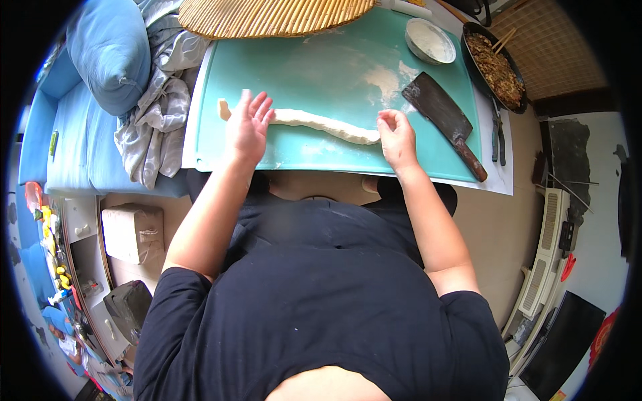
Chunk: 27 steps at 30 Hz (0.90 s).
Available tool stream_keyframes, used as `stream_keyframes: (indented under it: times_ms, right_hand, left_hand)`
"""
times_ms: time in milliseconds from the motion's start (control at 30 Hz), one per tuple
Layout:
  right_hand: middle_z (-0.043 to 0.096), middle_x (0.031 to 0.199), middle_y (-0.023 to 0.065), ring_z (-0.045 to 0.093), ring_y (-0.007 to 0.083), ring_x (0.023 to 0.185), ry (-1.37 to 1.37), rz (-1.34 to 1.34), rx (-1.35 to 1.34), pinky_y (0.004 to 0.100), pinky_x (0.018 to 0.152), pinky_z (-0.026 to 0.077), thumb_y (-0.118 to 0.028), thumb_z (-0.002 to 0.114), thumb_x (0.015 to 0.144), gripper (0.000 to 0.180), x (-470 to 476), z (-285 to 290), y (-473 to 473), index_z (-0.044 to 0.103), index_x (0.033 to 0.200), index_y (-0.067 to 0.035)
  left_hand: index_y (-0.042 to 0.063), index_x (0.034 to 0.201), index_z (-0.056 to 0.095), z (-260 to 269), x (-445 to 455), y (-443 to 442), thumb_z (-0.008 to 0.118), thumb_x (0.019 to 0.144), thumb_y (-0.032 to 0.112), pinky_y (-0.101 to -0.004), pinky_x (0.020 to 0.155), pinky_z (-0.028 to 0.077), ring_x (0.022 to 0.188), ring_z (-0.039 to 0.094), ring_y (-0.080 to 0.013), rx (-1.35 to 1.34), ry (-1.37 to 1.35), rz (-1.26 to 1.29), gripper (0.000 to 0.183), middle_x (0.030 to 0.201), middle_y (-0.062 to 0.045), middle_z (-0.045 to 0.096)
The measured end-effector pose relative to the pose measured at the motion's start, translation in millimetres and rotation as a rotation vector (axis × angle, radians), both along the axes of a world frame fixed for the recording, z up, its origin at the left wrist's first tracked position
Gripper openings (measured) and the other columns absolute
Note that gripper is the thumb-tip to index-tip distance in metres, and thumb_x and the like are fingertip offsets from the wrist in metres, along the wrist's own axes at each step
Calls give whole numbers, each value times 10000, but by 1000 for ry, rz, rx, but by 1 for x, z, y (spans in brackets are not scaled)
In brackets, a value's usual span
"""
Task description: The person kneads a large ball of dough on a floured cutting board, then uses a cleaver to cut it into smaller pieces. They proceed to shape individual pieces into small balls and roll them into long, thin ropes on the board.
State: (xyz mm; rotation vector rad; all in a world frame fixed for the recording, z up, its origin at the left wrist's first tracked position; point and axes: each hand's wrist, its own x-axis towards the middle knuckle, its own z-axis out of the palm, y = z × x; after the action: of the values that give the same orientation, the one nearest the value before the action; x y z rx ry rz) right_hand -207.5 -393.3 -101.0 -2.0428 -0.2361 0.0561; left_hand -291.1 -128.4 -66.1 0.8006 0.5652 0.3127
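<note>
A long rope of pale dough (321,123) lies across a floured turquoise mat (311,75). Over its left part is my left hand (248,128), fingers spread and raised, with the dough's left tip showing beyond the wrist side. At the rope's right end, my right hand (396,138) has its thumb and fingertips close together; whether they pinch the dough or only touch it I cannot tell. A cleaver (441,108) with a dark blade and wooden handle lies to the right of that hand. Loose flour is scattered on the mat above.
At the top right are a bowl of flour (430,41) and a black pan of cooked filling (494,67) with chopsticks in it. A round tray of woven stalks (276,17) covers the mat's far edge. Grey cloth (160,115) and a blue cushion (108,55) lie to the left.
</note>
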Motion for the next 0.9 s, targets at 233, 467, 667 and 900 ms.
stream_keyframes:
  times_ms: [233, 467, 667, 900]
  right_hand:
    - [535, 1190, 150, 472, 324, 1129, -618, 172, -357, 435, 995, 335, -226, 509, 874, 330, -11, 14, 88, 543, 1129, -19]
    - [292, 1444, 136, 238, 354, 1337, -526, 516, -772, 598, 1052, 162, -472, 426, 885, 619, -65, 2, 59, 372, 1366, -87]
    - [230, 1478, 125, 161, 366, 1367, -266, 243, -929, 613, 1057, 127, -472, 402, 901, 584, 19, 13, 99, 337, 1394, -165]
    - [117, 1514, 100, 45, 347, 1393, -388, 640, -872, 603, 1071, 77, -489, 430, 891, 573, -31, 15, 36, 338, 1395, -233]
  left_hand:
    - [57, 1213, 519, -14, 31, -32, 508, 872, 179, -439, 1006, 342, 1195, 456, -321, 1984, -112, -280, 362, 1283, -127, 504]
    - [76, 1381, 345, -26, -31, -27, 494, 852, 331, -499, 1073, 219, 1331, 272, -347, 2171, 25, -718, 606, 1456, -135, 291]
    - [102, 1360, 379, -15, 47, -2, 441, 890, 389, -532, 1043, 253, 1317, 288, -376, 2027, 392, -676, 554, 1441, -158, 302]
    - [121, 1359, 391, -13, -46, 9, 462, 874, 432, -535, 1054, 218, 1314, 289, -393, 2210, 263, -730, 580, 1453, -160, 283]
